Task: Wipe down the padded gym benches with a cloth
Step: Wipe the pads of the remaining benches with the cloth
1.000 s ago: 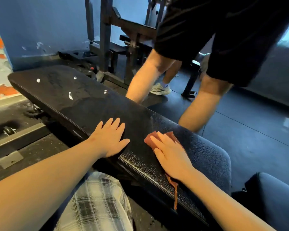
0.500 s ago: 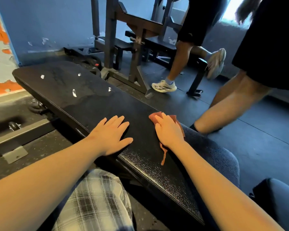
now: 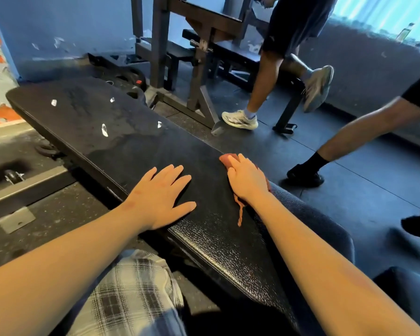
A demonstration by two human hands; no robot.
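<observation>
While you leaned over the black padded bench (image 3: 136, 151), both of your bare hands lay on its top surface. Your left hand (image 3: 160, 197) rested flat at the near long edge of the pad, fingers straight and slightly spread, thumb out to the side, holding nothing. Your right hand (image 3: 246, 181) pressed palm-down on a reddish-brown cloth (image 3: 225, 160) at the opposite long edge, fingers extended and close together on the fabric rather than curled round it. The two hands were near each other but apart. A corner of the cloth showed beyond your fingertips, and a thin frayed strand trailed from under your wrist onto the pad. Toward the far end of the surface, several small white tears (image 3: 104, 130) dotted the vinyl, which looked duller and streaked there. Your plaid shorts (image 3: 131, 294) showed below the near edge. Beyond the bench stood a steel rack (image 3: 199, 69) against a blue wall (image 3: 70, 27). One person's leg in a white trainer (image 3: 240, 120) stood beside the rack, and another person's leg in a black sock and shoe (image 3: 306, 174) was planted on the dark rubber floor (image 3: 349, 190) just past your right hand.
</observation>
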